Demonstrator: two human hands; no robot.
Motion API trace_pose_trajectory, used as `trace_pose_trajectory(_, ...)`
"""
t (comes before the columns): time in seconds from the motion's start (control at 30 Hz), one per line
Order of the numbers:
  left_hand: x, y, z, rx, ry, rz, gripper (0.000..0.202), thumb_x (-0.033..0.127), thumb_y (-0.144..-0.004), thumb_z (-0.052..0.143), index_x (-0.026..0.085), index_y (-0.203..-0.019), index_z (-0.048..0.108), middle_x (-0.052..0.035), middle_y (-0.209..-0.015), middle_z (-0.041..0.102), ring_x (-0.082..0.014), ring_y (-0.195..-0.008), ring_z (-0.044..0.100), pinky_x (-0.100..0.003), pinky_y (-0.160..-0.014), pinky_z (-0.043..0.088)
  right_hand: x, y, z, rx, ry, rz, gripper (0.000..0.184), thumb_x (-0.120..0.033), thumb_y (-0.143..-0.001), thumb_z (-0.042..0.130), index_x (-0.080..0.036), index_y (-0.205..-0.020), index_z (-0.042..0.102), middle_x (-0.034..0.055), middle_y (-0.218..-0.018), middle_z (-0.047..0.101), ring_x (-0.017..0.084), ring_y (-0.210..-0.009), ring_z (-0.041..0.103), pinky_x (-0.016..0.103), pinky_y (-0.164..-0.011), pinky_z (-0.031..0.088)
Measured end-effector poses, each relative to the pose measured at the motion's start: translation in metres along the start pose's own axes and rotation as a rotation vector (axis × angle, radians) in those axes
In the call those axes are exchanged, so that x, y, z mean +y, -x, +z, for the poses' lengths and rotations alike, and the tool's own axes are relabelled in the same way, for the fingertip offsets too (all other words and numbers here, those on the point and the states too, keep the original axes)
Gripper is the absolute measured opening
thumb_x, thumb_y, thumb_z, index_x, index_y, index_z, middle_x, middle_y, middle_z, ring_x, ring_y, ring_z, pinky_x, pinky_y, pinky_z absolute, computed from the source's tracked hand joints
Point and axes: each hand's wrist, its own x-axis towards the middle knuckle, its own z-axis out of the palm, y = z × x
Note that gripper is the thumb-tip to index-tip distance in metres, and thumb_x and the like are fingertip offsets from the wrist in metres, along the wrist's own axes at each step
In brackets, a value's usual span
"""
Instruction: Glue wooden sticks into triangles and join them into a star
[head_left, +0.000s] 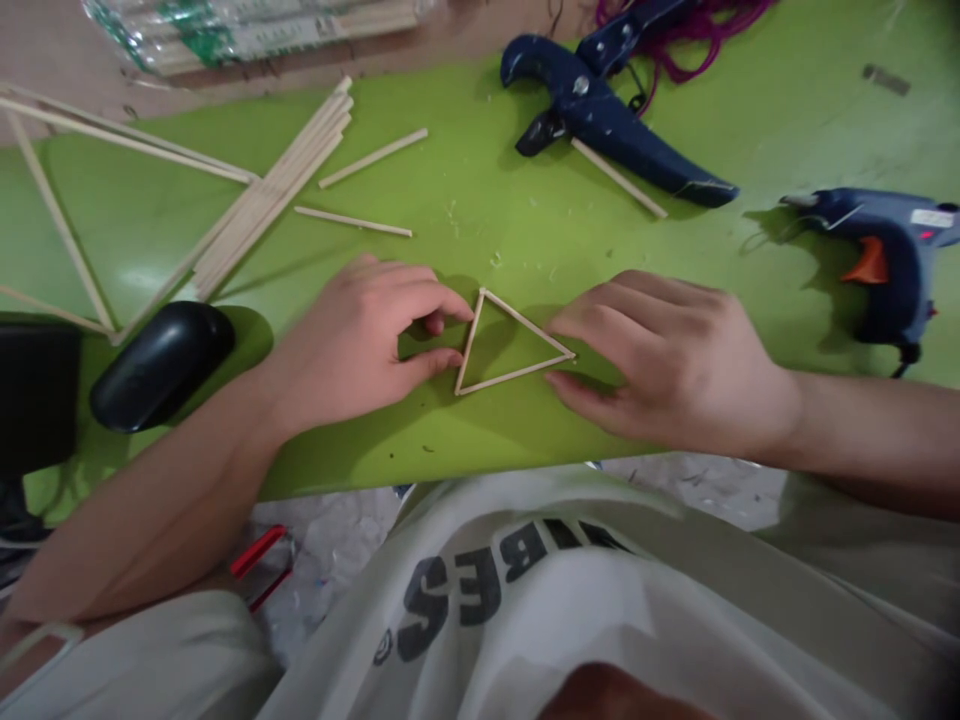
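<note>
A small triangle of three thin wooden sticks (517, 377) lies flat on the green table. My left hand (367, 335) is at its left side, thumb and forefinger apart, their tips at or against that stick. Around the right corner, my right hand (667, 360) has its thumb and fingers apart, without closing on the sticks. Two short loose sticks (373, 158) lie beyond my left hand. A blue hand cutter (619, 130) rests beyond my right hand, with another short stick (619, 178) beside its handle.
A blue glue gun (892, 260) with an orange trigger lies at right. A bundle of long sticks (274, 190), a larger stick frame (60, 220) and a black oval case (163, 367) are at left. Bagged sticks (262, 35) and purple cord (694, 45) lie at the back.
</note>
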Motion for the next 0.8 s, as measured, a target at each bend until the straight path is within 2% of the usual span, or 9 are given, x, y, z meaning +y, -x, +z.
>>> trace_pose_trajectory(0.13, 0.000, -0.001, 0.000, -0.001, -0.006, 0.004, 0.021, 0.039, -0.103, 0.078, 0.028, -0.119, 0.083, -0.0060, -0.100, 0.080, -0.0266, -0.095, 0.074, -0.038, -0.079, 0.053, -0.002, 0.000, 0.003, -0.005, -0.011, 0.006, 0.008, -0.027, -0.107, 0.067, -0.024, -0.112, 0.073, 0.0061, -0.100, 0.083, 0.025, -0.090, 0.075, 0.039, -0.072, 0.054)
trace_pose_trajectory(0.3, 0.001, -0.001, 0.000, 0.000, 0.010, -0.009, 0.022, 0.040, -0.102, 0.078, 0.029, -0.120, 0.083, -0.0064, -0.101, 0.080, -0.0272, -0.096, 0.074, -0.038, -0.077, 0.054, -0.001, 0.000, 0.004, 0.007, -0.036, -0.011, 0.009, -0.022, -0.106, 0.068, -0.022, -0.114, 0.072, 0.0066, -0.102, 0.085, 0.026, -0.091, 0.077, 0.040, -0.075, 0.058)
trace_pose_trajectory(0.53, 0.001, 0.001, -0.004, -0.015, 0.045, -0.034, 0.024, 0.039, -0.101, 0.080, 0.027, -0.122, 0.083, -0.0072, -0.105, 0.080, -0.0258, -0.095, 0.074, -0.036, -0.076, 0.056, -0.001, 0.001, 0.010, 0.018, -0.042, -0.003, 0.010, -0.021, -0.104, 0.068, -0.021, -0.113, 0.072, 0.0084, -0.104, 0.084, 0.026, -0.092, 0.076, 0.040, -0.079, 0.056)
trace_pose_trajectory(0.67, -0.001, 0.002, -0.004, -0.009, 0.049, -0.038, 0.025, 0.038, -0.100, 0.080, 0.026, -0.122, 0.084, -0.0073, -0.105, 0.080, -0.0251, -0.094, 0.074, -0.035, -0.076, 0.057, 0.000, 0.003, 0.008, 0.008, -0.099, 0.009, 0.021, -0.018, -0.098, 0.067, -0.020, -0.119, 0.072, 0.0101, -0.108, 0.084, 0.028, -0.095, 0.077, 0.042, -0.081, 0.056)
trace_pose_trajectory(0.8, -0.001, 0.003, -0.004, -0.006, 0.048, -0.041, 0.024, 0.038, -0.100, 0.080, 0.028, -0.121, 0.084, -0.0069, -0.105, 0.080, -0.0261, -0.094, 0.074, -0.036, -0.076, 0.059, 0.006, 0.002, -0.003, -0.054, -0.153, 0.037, 0.029, -0.016, -0.096, 0.061, -0.021, -0.123, 0.072, 0.0082, -0.101, 0.081, 0.026, -0.087, 0.074, 0.041, -0.079, 0.055)
